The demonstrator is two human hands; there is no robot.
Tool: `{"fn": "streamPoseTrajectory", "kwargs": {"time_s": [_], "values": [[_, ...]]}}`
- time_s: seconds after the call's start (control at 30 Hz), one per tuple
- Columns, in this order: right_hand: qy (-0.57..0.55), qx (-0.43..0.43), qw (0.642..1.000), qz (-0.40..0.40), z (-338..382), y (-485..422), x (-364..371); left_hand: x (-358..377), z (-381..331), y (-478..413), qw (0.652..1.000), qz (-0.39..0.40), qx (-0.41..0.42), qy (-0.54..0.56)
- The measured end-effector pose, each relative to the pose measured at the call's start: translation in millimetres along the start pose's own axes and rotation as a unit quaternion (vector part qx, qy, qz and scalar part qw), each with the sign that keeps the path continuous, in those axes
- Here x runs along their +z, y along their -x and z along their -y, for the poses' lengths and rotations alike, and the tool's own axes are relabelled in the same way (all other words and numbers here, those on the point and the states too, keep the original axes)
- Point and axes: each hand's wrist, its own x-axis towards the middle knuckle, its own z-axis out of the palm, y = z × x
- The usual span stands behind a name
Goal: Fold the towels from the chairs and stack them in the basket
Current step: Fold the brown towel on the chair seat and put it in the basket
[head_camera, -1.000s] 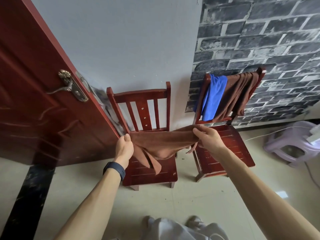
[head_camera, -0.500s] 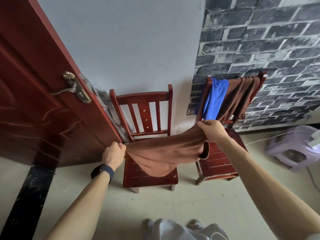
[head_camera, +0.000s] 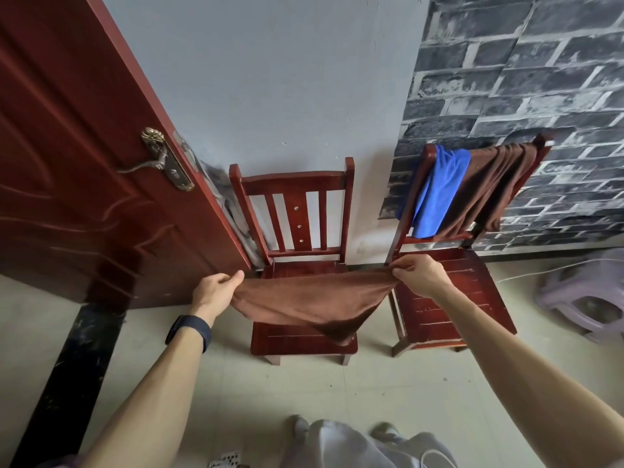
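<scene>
The left hand [head_camera: 216, 290] pinches one top corner of the towel [head_camera: 314, 302] between thumb and fingers, and the right hand [head_camera: 420, 275] pinches the other corner the same way. Half a second ago the right hand was higher, up by the back of the right chair [head_camera: 452, 298], and the cloth sagged in a round belly. Now both hands sit about level and wider apart, and the top edge runs nearly straight between them. The left hand, then a fist with knuckles up, now shows its thumb on the cloth. The towel hangs in front of the left chair [head_camera: 293, 180], over its seat, tapering to a point low on the right. A blue towel [head_camera: 439, 190] and a second brown towel [head_camera: 496, 184] drape the right chair's back. A dark band [head_camera: 189, 332] wraps the left wrist.
</scene>
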Motion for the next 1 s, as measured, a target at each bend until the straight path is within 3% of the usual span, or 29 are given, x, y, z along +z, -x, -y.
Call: {"fn": "streamPoseTrajectory", "kwargs": {"time_s": [0.1,0.17,0.3,0.4,0.53,0.8,0.9,1.0], "values": [[-0.057,0.027,0.998,-0.024,-1.2,-6.2,13.0,-2.8,9.3,-3.5,0.999,-0.028,-0.014,-0.003],[-0.159,0.068,0.984,-0.049,-4.5,-11.9,21.9,-2.3,15.4,-7.0,0.999,-0.043,-0.022,0.021],[-0.34,0.122,0.93,-0.067,-4.3,-14.2,35.1,1.0,18.7,-5.0,0.965,-0.017,-0.089,0.244],[-0.391,0.104,0.914,-0.031,3.6,-8.4,39.4,0.9,16.0,-0.5,0.924,0.049,-0.144,0.352],[-0.215,0.037,0.976,-0.012,8.1,-5.2,46.9,-6.3,22.6,1.1,0.903,0.062,-0.18,0.386],[-0.108,0.039,0.992,-0.045,14.4,-1.3,66.2,-10.1,48.1,7.9,0.907,0.029,-0.142,0.395],[-0.068,0.024,0.996,-0.045,13.0,0.3,77.4,-14.2,53.7,13.3,0.933,0.071,-0.069,0.345],[-0.065,-0.003,0.998,-0.021,12.4,8.8,88.8,-15.5,65.0,14.8,0.975,0.084,0.036,0.204]]}}
